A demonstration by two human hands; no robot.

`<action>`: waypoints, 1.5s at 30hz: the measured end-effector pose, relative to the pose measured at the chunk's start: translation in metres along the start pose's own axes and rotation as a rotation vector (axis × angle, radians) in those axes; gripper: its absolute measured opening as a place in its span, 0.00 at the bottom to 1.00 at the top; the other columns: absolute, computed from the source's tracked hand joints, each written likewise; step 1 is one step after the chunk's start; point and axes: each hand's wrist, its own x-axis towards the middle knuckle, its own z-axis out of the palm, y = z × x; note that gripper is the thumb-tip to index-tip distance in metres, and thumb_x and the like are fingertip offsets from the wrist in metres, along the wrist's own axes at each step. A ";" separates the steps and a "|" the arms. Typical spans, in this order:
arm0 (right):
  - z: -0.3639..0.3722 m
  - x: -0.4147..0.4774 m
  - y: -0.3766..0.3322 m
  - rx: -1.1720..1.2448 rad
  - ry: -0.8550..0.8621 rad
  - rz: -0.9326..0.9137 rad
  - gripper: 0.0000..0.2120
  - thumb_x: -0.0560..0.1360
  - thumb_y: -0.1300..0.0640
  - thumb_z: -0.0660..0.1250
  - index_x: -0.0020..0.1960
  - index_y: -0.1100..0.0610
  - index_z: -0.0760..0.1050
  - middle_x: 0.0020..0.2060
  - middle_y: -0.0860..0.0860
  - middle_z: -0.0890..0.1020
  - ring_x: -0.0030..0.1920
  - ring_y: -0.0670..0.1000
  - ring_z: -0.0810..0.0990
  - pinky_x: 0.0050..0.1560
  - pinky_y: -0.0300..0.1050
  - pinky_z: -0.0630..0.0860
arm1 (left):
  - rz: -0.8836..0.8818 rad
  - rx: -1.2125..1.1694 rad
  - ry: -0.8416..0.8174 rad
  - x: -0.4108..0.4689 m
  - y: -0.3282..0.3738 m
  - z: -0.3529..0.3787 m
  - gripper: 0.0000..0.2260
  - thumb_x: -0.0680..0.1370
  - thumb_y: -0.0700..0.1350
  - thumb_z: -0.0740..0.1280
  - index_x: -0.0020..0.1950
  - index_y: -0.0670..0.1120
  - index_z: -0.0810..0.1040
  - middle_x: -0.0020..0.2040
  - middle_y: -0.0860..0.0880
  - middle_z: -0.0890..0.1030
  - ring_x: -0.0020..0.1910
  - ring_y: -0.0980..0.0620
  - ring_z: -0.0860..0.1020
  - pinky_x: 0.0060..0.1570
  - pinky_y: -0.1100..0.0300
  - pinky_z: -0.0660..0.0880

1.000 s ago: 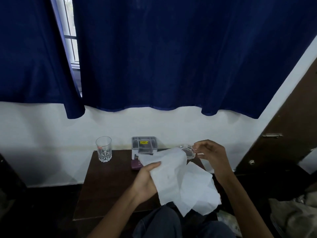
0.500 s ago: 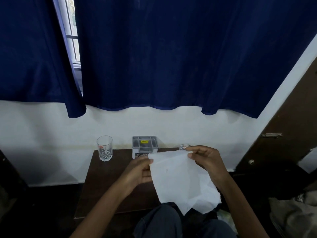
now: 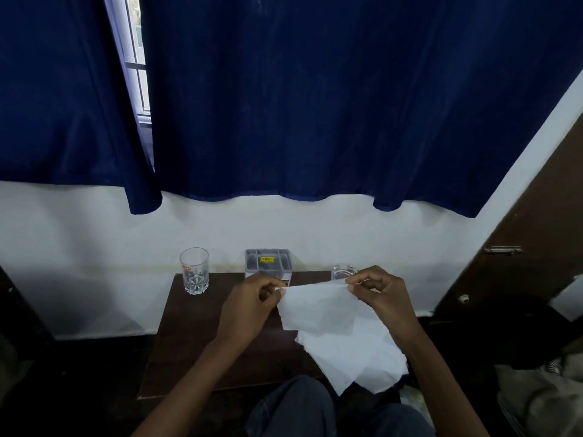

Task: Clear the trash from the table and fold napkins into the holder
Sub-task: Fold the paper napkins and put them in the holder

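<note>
Over the middle of the dark brown wooden table, the left grip is pinching one top corner of a thin white paper napkin between thumb and curled fingers. The right grip is pinching the opposite top corner the same way, and neither is holding anything else. The sheet is hanging with its top edge stretched between them. Its lower part is draping onto a loose heap of more white paper napkins, which is lying over the table's near right corner and spilling past the near edge.

Behind the hands, at the middle of the far edge, a grey plastic compartmented holder with a yellow sticker is standing against the wall. A clear cut-glass tumbler is standing toward the far left corner, and a small clear glass dish is sitting just behind the right grip.

The folding step seems to be in hand, with the sheet being squared up before its first fold. No folded napkin is showing in the holder. The next move is likely calling for bringing the corners together evenly and creasing gently, since the paper looks thin enough to tear.
</note>
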 end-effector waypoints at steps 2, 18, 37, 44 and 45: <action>0.002 -0.002 -0.002 -0.039 0.015 -0.033 0.13 0.69 0.73 0.69 0.35 0.56 0.79 0.40 0.52 0.77 0.31 0.36 0.76 0.32 0.26 0.71 | 0.066 0.103 0.033 0.000 0.001 -0.001 0.04 0.73 0.46 0.69 0.45 0.53 0.82 0.41 0.58 0.77 0.37 0.61 0.76 0.40 0.60 0.74; 0.021 -0.004 0.000 -0.042 -0.392 0.162 0.14 0.71 0.69 0.68 0.55 0.60 0.76 0.48 0.56 0.84 0.47 0.51 0.83 0.51 0.47 0.78 | 0.639 0.646 -0.112 0.045 0.052 -0.002 0.13 0.77 0.50 0.55 0.47 0.51 0.80 0.50 0.54 0.82 0.52 0.52 0.77 0.68 0.51 0.59; 0.020 0.004 0.020 0.397 -0.058 0.369 0.12 0.72 0.70 0.65 0.55 0.66 0.77 0.55 0.63 0.81 0.52 0.61 0.81 0.58 0.60 0.74 | -0.685 -1.030 -0.423 0.006 -0.022 0.023 0.18 0.79 0.57 0.54 0.54 0.51 0.80 0.52 0.45 0.82 0.50 0.46 0.81 0.51 0.50 0.77; 0.026 0.004 0.035 0.246 0.020 0.288 0.32 0.64 0.81 0.65 0.62 0.57 0.71 0.50 0.54 0.81 0.48 0.56 0.80 0.52 0.52 0.77 | -0.326 -0.652 -0.198 0.007 -0.021 0.021 0.20 0.74 0.34 0.67 0.64 0.48 0.73 0.46 0.47 0.82 0.38 0.63 0.81 0.37 0.71 0.75; 0.027 0.003 0.036 0.186 0.008 0.267 0.31 0.64 0.82 0.64 0.61 0.57 0.73 0.47 0.53 0.81 0.45 0.52 0.80 0.47 0.46 0.78 | -0.286 -0.597 -0.169 0.008 -0.021 0.023 0.16 0.74 0.33 0.67 0.61 0.44 0.77 0.46 0.45 0.83 0.36 0.66 0.80 0.37 0.73 0.74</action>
